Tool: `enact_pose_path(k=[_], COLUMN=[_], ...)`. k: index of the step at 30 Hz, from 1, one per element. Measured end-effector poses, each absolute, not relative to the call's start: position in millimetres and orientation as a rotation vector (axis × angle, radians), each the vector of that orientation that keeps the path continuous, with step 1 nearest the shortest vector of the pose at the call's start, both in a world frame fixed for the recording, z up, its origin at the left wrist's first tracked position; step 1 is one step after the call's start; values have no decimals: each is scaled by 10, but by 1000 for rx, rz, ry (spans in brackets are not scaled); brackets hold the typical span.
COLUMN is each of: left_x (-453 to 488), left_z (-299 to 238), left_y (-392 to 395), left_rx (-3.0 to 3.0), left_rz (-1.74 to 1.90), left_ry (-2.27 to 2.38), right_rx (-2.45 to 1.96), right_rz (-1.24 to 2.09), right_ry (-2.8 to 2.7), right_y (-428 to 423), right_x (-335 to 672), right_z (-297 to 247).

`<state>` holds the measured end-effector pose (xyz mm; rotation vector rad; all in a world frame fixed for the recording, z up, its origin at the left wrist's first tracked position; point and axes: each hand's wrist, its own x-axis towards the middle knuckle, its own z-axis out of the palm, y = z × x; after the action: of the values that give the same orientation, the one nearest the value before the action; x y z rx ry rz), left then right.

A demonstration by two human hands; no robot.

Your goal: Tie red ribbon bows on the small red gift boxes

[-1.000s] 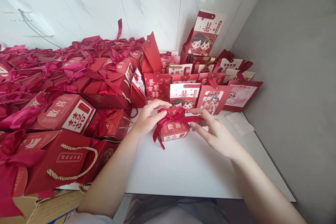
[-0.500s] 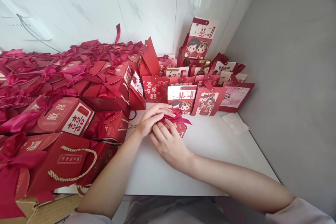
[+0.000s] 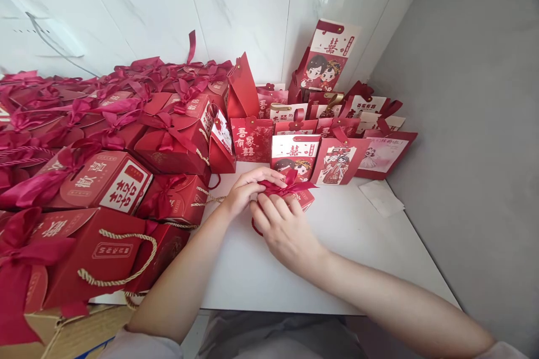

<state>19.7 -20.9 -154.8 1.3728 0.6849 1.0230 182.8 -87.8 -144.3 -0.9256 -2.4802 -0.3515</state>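
On the white table (image 3: 337, 258), both hands, left (image 3: 242, 193) and right (image 3: 286, 230), close on a small red box (image 3: 301, 197), fingers pinching its ribbon bow (image 3: 283, 186), boxes stacked at nine o'clock.

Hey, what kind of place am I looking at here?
Probably a home or small workshop corner for packing wedding favours: heaps of red ribboned gift boxes, rows of red paper gift bags, a white tabletop against marble-look walls.

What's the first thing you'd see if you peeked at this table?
A big heap of red gift boxes with ribbon bows fills the left side of the white table. In the middle, the left hand and right hand both hold a small red box with a bow. Red paper bags stand along the back wall.
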Motion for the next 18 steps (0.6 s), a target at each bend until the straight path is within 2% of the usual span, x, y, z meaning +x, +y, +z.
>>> enact_pose_path(k=[2,4,12,18], left_x=[186,182,183,229], left_z=[-1543,-1546,-1558,-1530], left_y=[-205,-204,-199,-268], left_rx=[1371,1383,1838,2303], left_rz=[1019,1017,1063,1216], left_ry=[674,672,743,689], right_rx=[-943,-915,-628,-553], right_rz=[-464,-415,301,490], right_ry=[-2447,-2394,-2172,-2222], right_y=[-877,-844,-734,-745], right_x=[1769,1775,2378,2686], right_z=[-1485,-1490,-1310,-1357])
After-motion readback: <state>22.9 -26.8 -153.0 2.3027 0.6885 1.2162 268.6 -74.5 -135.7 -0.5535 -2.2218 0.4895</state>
